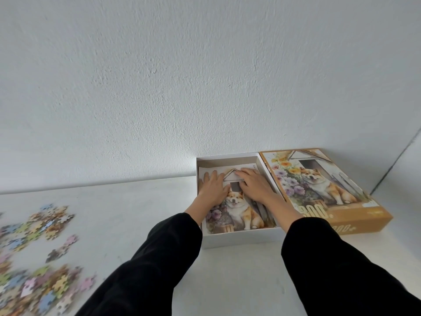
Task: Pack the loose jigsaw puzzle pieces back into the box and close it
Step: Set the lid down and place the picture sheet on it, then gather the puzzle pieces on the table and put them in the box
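Black sleeves (159, 258) reach forward. Left hand (213, 189) and right hand (255, 185) lie flat with fingers straight, gripping nothing, pressing the sheet (241, 213) inside the open box (239, 239). The lid (341, 201) lies face up against the box's right side. Loose pieces (41, 247) sprawl on the surface (227, 281) well apart to the left, so the left hand is nearer for gathering them.
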A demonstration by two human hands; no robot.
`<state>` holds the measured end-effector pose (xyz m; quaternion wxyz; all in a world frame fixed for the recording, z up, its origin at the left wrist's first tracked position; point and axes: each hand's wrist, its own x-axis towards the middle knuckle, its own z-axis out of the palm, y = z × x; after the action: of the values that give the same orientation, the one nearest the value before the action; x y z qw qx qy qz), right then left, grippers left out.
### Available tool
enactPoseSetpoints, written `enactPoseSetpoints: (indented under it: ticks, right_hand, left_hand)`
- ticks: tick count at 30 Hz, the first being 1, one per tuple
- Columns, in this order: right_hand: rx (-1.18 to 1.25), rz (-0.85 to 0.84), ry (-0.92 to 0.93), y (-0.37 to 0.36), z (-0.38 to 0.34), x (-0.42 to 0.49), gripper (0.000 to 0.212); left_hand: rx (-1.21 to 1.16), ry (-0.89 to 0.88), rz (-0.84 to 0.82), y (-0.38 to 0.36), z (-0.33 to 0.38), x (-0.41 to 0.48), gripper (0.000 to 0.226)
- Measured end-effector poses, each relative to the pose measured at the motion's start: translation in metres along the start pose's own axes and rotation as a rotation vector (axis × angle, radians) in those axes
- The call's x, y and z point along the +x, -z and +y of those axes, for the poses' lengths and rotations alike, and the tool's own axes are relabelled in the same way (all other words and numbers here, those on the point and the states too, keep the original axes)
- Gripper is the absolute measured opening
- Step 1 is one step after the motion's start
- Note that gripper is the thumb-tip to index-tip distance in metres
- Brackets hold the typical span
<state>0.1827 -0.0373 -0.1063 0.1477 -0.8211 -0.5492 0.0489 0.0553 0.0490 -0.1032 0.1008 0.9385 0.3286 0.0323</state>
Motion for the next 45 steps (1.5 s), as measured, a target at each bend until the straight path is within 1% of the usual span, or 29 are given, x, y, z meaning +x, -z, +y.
enactPoseSetpoints:
  ticks: [3,7,10,14,17,20,25,30,33,39,42,45]
  right_hand:
    - [0.003,0.0,-0.004,0.001,0.0,0.0,0.045]
    - [0.106,0.011,-0.026,0.003,-0.002,0.001,0.045]
    - [0.269,0.076,-0.075,0.012,-0.006,-0.001,0.04]
    - [0.347,0.177,-0.097,0.026,-0.011,-0.004,0.037]
    - [0.401,0.229,-0.112,0.038,-0.024,-0.009,0.039]
    - [0.404,0.251,-0.067,0.049,-0.047,-0.013,0.037]
    - [0.41,0.258,-0.013,0.063,-0.108,-0.023,0.037]
    - [0.456,0.248,0.046,0.05,-0.195,-0.039,0.036]
    - [0.484,0.212,0.076,0.028,-0.255,-0.053,0.036]
    - [0.51,0.116,0.126,-0.023,-0.348,-0.085,0.037]
    - [0.51,0.057,0.13,-0.053,-0.381,-0.102,0.037]
    - [0.472,0.035,0.085,-0.085,-0.401,-0.12,0.036]
  left_hand:
    - [0.005,-0.002,0.007,0.0,0.001,0.001,0.049]
    - [0.006,0.006,0.077,0.004,0.002,0.0,0.043]
    - [-0.12,-0.005,0.138,0.011,0.005,-0.004,0.036]
    - [-0.341,-0.075,0.189,0.034,0.009,-0.014,0.039]
    - [-0.399,-0.096,0.244,0.052,0.001,-0.023,0.034]
    - [-0.403,-0.109,0.27,0.066,-0.013,-0.037,0.03]
    - [-0.395,-0.102,0.345,0.083,-0.05,-0.078,0.027]
    - [-0.377,-0.061,0.393,0.099,-0.113,-0.135,0.025]
    - [-0.338,-0.026,0.401,0.112,-0.16,-0.179,0.024]
    - [-0.301,0.072,0.388,0.125,-0.251,-0.258,0.025]
    - [-0.29,0.096,0.38,0.12,-0.291,-0.295,0.024]
    - [-0.278,0.118,0.328,0.103,-0.314,-0.329,0.026]
